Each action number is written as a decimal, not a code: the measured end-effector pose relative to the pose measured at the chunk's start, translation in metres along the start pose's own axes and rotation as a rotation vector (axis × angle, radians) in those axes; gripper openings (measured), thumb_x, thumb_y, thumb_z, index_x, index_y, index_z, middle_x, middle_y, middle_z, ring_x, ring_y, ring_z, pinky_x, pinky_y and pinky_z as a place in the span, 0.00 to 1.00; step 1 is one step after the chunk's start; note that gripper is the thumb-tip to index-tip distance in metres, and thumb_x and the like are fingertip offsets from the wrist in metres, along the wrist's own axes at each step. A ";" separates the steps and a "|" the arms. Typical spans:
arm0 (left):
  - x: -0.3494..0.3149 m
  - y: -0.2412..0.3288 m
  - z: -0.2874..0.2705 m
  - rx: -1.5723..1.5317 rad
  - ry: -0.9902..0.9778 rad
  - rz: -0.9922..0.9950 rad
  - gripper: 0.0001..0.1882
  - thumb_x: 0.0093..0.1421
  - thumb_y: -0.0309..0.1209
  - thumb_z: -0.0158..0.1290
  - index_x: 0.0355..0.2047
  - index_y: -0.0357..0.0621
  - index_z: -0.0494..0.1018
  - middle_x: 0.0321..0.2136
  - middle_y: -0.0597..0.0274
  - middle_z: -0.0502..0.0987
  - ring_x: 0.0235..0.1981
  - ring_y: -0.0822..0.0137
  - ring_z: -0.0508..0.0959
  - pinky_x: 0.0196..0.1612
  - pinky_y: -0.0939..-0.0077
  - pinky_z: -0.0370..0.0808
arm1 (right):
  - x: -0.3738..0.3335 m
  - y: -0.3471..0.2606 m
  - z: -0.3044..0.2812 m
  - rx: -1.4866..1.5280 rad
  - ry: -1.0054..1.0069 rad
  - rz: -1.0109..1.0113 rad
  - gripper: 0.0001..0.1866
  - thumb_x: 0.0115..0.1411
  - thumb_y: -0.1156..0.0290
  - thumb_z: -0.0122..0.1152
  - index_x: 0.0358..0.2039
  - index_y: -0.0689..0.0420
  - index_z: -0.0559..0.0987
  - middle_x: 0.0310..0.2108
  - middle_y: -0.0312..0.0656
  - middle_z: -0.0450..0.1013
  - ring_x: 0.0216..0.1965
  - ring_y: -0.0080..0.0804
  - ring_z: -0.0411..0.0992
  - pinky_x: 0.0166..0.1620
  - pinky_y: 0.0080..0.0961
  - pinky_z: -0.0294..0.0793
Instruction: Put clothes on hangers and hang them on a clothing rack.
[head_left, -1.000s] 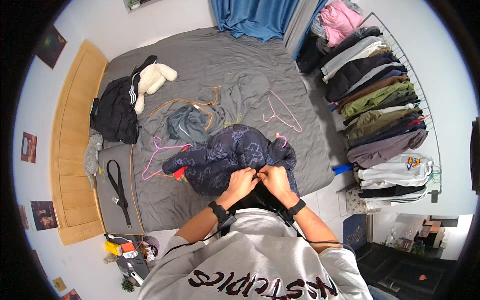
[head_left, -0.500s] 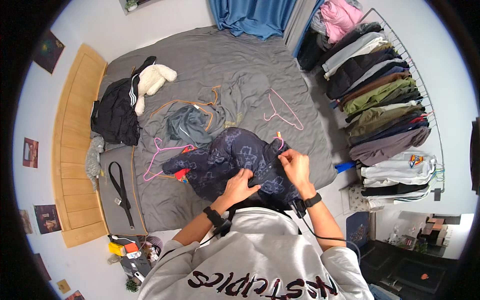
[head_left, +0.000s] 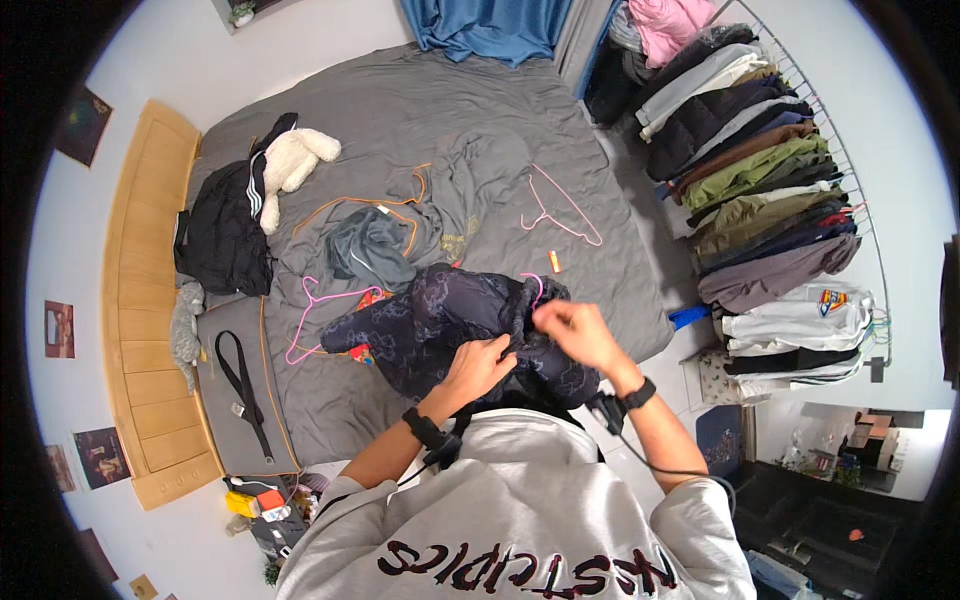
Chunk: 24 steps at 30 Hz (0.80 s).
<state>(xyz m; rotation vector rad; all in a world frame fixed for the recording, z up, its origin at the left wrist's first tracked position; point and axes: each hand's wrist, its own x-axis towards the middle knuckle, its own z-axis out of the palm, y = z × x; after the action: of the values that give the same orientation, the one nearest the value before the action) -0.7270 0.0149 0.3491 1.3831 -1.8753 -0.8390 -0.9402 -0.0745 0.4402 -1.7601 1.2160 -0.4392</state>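
A dark navy jacket (head_left: 440,320) with a pale purple pattern lies bunched at the near edge of the bed. From its collar pokes the hook of a pink hanger (head_left: 538,284); the rest of that hanger is inside the cloth. My left hand (head_left: 478,370) pinches the jacket's front edge below the collar. My right hand (head_left: 580,335) is closed at the right side of the collar, just below the hook, its fingertips on the cloth. A second pink hanger (head_left: 305,320) lies by the jacket's left sleeve, partly over something red.
Farther off on the grey bed (head_left: 400,110) lie a light pink hanger (head_left: 565,210), a small orange packet (head_left: 555,262), a grey garment (head_left: 370,250), a black jacket (head_left: 225,235), a white plush toy (head_left: 298,160) and a black belt (head_left: 240,385). A rack of clothes (head_left: 765,180) stands at right.
My right hand has moved left along the collar. The jacket's collar and hanger hook have shifted left and nearer, uncovering the orange packet. The view has tilted slightly.
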 end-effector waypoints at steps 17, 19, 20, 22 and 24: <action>-0.028 0.009 -0.018 -0.022 0.071 0.012 0.13 0.63 0.33 0.61 0.31 0.39 0.70 0.21 0.50 0.77 0.24 0.44 0.80 0.27 0.53 0.75 | 0.099 0.136 0.079 -0.032 -0.571 0.493 0.28 0.68 0.54 0.61 0.57 0.65 0.80 0.55 0.48 0.80 0.52 0.41 0.77 0.56 0.38 0.75; -0.026 0.009 -0.016 -0.023 0.051 0.063 0.12 0.64 0.34 0.60 0.32 0.40 0.70 0.22 0.49 0.78 0.24 0.44 0.80 0.27 0.52 0.76 | 0.092 0.139 0.076 0.034 -0.561 0.566 0.26 0.68 0.55 0.60 0.56 0.65 0.81 0.53 0.46 0.81 0.50 0.39 0.77 0.54 0.36 0.75; -0.027 0.011 -0.016 -0.025 0.055 0.061 0.12 0.64 0.34 0.60 0.32 0.40 0.70 0.22 0.49 0.78 0.24 0.44 0.80 0.27 0.52 0.76 | 0.090 0.141 0.074 0.066 -0.554 0.601 0.25 0.68 0.56 0.60 0.55 0.64 0.81 0.52 0.46 0.81 0.49 0.38 0.77 0.53 0.35 0.75; -0.031 0.015 -0.014 -0.005 -0.013 0.079 0.12 0.64 0.34 0.60 0.33 0.40 0.71 0.23 0.50 0.78 0.25 0.44 0.81 0.28 0.51 0.77 | 0.085 0.145 0.068 0.127 -0.539 0.672 0.24 0.69 0.57 0.60 0.54 0.63 0.82 0.50 0.44 0.82 0.47 0.36 0.78 0.51 0.34 0.76; -0.031 0.018 -0.012 -0.016 -0.029 0.073 0.11 0.64 0.34 0.60 0.34 0.40 0.72 0.25 0.49 0.79 0.26 0.43 0.81 0.29 0.50 0.77 | 0.083 0.149 0.065 0.160 -0.521 0.714 0.23 0.69 0.57 0.60 0.53 0.63 0.82 0.48 0.43 0.82 0.46 0.34 0.77 0.50 0.33 0.76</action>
<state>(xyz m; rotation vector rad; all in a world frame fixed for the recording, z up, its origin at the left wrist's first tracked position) -0.7201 0.0482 0.3667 1.2914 -1.9245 -0.8402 -0.9379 -0.1283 0.2665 -1.0943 1.2742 0.3172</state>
